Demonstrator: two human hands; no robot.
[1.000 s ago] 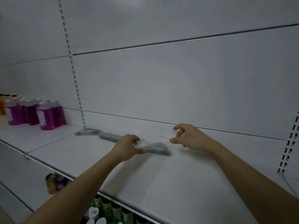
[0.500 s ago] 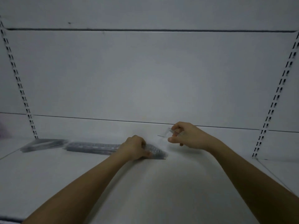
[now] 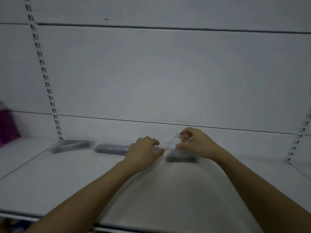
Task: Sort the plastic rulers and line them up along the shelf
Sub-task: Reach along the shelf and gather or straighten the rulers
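Both forearms enter from the bottom edge, cut off before the elbows, and reach over the white shelf (image 3: pixel 50 182), whose front lip is blurred. Below that lip, at the far left corner, some dark shapes show, too blurred to name. On the shelf, the left hand (image 3: pixel 143 153) lies palm down with its fingers loosely bent, the tips toward a grey triangular stack of rulers (image 3: pixel 181 156); I cannot tell if it touches the stack or holds anything. The right hand (image 3: pixel 196 143), just right of the left one, pinches a clear plastic ruler (image 3: pixel 175 140) between thumb and bent fingers, raised a little above the triangular stack; this ruler is almost transparent and its outline is hard to follow. Left of the left hand, a long grey stack (image 3: pixel 111 148) lies on the shelf, partly hidden behind that hand, and further left another grey stack (image 3: pixel 72 145) lies near the slotted upright (image 3: pixel 48 91). At the left edge, a purple bottle (image 3: pixel 7 126) is cut off and smeared.
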